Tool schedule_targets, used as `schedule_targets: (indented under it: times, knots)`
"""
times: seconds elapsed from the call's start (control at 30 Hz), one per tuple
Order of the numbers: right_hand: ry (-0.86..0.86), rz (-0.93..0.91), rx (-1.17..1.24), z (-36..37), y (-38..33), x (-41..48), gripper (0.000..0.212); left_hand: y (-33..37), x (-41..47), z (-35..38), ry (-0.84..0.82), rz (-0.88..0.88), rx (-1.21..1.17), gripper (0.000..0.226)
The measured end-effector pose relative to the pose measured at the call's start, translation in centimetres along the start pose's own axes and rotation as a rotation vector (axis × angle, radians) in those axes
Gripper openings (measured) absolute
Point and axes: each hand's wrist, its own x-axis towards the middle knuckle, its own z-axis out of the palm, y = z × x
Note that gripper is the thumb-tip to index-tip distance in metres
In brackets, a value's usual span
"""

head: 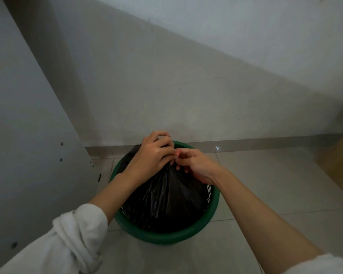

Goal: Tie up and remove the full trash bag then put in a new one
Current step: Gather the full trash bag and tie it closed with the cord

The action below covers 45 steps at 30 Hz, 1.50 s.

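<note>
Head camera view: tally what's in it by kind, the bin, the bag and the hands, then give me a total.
Green bin: 1
Black trash bag: 1, sitting inside the bin
Hands: 2, left hand and right hand, both gripping the bag's gathered top
Total: 4

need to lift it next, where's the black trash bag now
Head view, low centre: the black trash bag sits inside the green wastebasket, its neck held by the left hand and right hand.
</note>
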Motion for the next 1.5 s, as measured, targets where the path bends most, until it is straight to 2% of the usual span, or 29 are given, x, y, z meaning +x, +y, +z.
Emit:
schedule_targets:
  times: [0.1, 0.2, 0.3, 0.37, 0.47, 0.6, 0.67, 0.77, 0.87, 0.93, 1.07, 1.27, 1.33, 1.4, 1.5]
  knots:
    - [-0.029, -0.008, 0.058, -0.2, 0.2, -0.3, 0.032, -0.1, -0.6, 0.3, -0.077, -0.002, -0.101, 0.024]
    - [-0.061, 0.011, 0.149, 0.0, -0.1, -0.5, 0.029, -0.3, -1.3, 0.6, -0.042, -0.184, -0.197, 0.029]
    - [-0.004, 0.049, 0.165, 0.3, -0.1, -0.7, 0.02, -0.2, -1.9, 1.3, -0.017, -0.342, -0.279, 0.026]
    - [0.06, 0.052, 0.046, 0.1, 0.0, -1.0, 0.013, 0.3, -2.2, 1.8, 0.027, -0.454, -0.34, 0.016]
    - [0.139, 0.001, -0.385, -0.4, -0.3, -1.5, 0.008, 1.2, -2.1, 2.2, 0.059, -0.62, -0.457, 0.008]
    - [0.045, -0.094, -0.959, -0.3, -1.9, -1.2, 0.01, 1.6, -1.0, 1.7, 0.072, -0.792, -0.636, 0.007]
    - [-0.003, -0.117, -1.022, 0.0, -2.7, -1.0, 0.007, 1.7, -0.6, 1.3, 0.124, -0.891, -0.799, 0.009]
    - [0.002, -0.149, -0.859, 0.1, -4.0, -1.0, 0.007, 2.1, -0.4, 0.3, 0.195, -0.98, -1.101, 0.007]
    - [-0.018, -0.14, -0.769, 0.2, -4.9, -1.1, 0.008, 2.2, -0.8, -0.4, 0.25, -1.012, -1.332, 0.009]
    - [-0.049, -0.129, -0.745, 0.5, -5.0, -1.0, 0.009, 2.0, -1.1, -0.4, 0.223, -1.013, -1.348, 0.012]
    - [-0.03, -0.129, -0.699, 0.5, -4.8, -1.0, 0.012, 1.7, -0.4, -0.4, 0.006, -0.821, -0.96, 0.016]
    - [0.142, -0.101, -0.452, -0.5, -4.5, -1.3, 0.006, 2.3, 0.5, -1.2, -0.325, -0.662, -0.81, 0.027]
    - [0.168, -0.093, -0.388, -0.5, -4.5, -1.2, 0.006, 2.4, 0.6, -1.2, -0.374, -0.68, -0.8, 0.028]
    - [0.19, -0.085, -0.336, -0.4, -4.7, -1.0, 0.008, 2.7, 0.5, -1.1, -0.402, -0.652, -0.778, 0.018]
    - [0.188, -0.049, -0.238, -0.2, -5.5, -0.7, 0.006, 3.2, 0.2, -0.6, -0.344, -0.581, -0.753, 0.021]
